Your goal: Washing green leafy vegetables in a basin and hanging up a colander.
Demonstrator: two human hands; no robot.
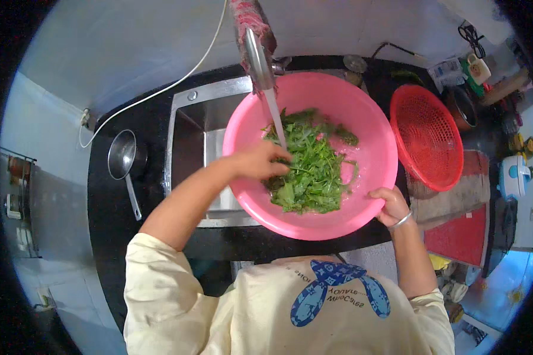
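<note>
A large pink plastic basin (253, 195) sits partly over a steel sink (173, 146). Leafy greens (313, 173) lie in it, and water runs onto them from a metal faucet (258, 60) with pink cloth wrapped around its upper part. My left hand (264, 160) is at the left side of the greens, beside the stream, fingers bent and somewhat blurred; whether it pinches any leaves I cannot tell. At the basin's lower right, my right hand (390, 205) grips the rim, thumb on top and the other fingers underneath.
Right of the basin, a red plastic colander (446, 151) leans at a tilt. A metal ladle (123, 155) lies on the black counter (102, 208) at left. A dark pot (461, 106) stands behind the colander. A white cable (177, 82) runs along the wall.
</note>
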